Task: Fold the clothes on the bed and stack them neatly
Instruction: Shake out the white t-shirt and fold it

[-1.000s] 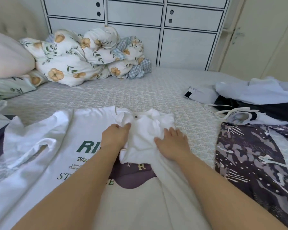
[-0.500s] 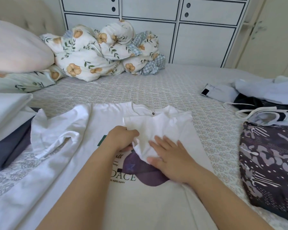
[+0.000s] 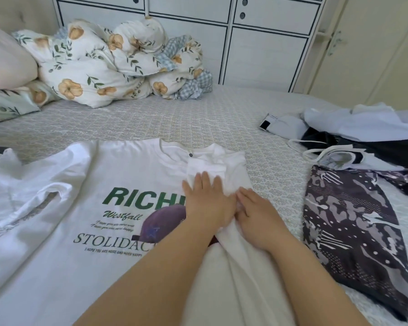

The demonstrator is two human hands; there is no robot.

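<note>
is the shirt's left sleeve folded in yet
No, the white t-shirt has its left sleeve spread out flat; only the right side is folded in.

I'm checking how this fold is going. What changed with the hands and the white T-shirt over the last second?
The left hand let go of the folded-in right sleeve it was gripping and now presses flat on it. The right hand drew back toward the person, flat on the folded side. More of the white T-shirt print shows. The left sleeve stays spread out, and the dark patterned garment stays beside it.
</note>
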